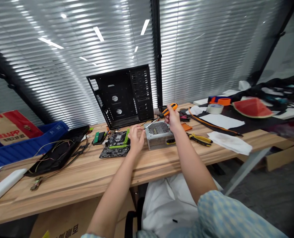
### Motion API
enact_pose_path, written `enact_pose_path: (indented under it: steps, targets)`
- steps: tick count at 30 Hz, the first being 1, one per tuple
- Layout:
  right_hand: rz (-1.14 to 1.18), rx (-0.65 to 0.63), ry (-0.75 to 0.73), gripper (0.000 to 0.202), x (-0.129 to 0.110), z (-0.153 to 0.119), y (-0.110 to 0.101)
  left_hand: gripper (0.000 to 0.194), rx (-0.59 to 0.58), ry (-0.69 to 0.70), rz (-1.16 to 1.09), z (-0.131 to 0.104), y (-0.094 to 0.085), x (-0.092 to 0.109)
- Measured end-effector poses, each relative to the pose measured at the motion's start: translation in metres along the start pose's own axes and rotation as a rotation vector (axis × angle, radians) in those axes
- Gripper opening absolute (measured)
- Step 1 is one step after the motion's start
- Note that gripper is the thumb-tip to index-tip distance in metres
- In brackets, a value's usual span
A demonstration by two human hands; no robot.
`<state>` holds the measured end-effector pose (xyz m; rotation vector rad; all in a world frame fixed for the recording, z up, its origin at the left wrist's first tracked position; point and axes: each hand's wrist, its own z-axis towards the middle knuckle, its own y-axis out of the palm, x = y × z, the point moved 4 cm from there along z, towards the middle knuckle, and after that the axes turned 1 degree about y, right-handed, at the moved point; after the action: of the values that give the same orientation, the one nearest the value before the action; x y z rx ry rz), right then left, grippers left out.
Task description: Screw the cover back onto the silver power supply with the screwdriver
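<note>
My right hand is wrapped round the orange and black handle of a screwdriver. Its thin shaft slants down to the left, over the top of a grey metal power supply unit with a honeycomb grille. At the unit's left corner my left hand has its fingers bent together by the screwdriver's tip; anything between them is too small to make out. Just left of that hand lies a motherboard with bright green slots. Yellow and black pliers rest right of the power supply, partly behind my right forearm.
A black open computer case stands upright behind. To the left are a black panel with cables and a blue bin with a paper bag. White tape, a watermelon slice and a cloth lie right.
</note>
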<state>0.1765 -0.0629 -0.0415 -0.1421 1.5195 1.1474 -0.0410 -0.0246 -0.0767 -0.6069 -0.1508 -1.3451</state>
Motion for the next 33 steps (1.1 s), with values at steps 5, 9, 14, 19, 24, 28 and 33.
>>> enact_pose_path:
  steps: [5, 9, 14, 19, 24, 28, 33]
  targets:
    - [0.027, 0.054, 0.029, 0.056, 0.003, 0.003, -0.010, 0.022, -0.009, 0.002, -0.058, 0.001, 0.000, 0.002]
    - [0.073, 0.119, 0.015, 0.058, -0.003, 0.005, -0.017, 0.036, -0.044, 0.041, -0.149, 0.001, 0.001, 0.002]
    - [0.121, 0.149, -0.038, 0.059, -0.009, 0.007, -0.026, 0.046, -0.240, 0.082, -0.180, 0.001, 0.006, -0.001]
    - [0.129, 0.182, -0.112, 0.055, -0.012, 0.008, -0.025, 0.040, -0.407, 0.189, -0.119, -0.002, 0.007, -0.007]
    - [0.117, 0.164, -0.168, 0.057, -0.013, 0.002, -0.014, 0.032, -0.352, 0.230, -0.223, -0.003, 0.009, -0.015]
    - [0.087, 0.122, -0.186, 0.057, -0.013, 0.000, -0.006, 0.031, -0.302, 0.250, -0.261, -0.004, 0.012, -0.019]
    - [0.027, 0.082, -0.206, 0.055, -0.017, 0.001, 0.004, 0.031, -0.288, 0.257, -0.271, -0.005, 0.013, -0.020]
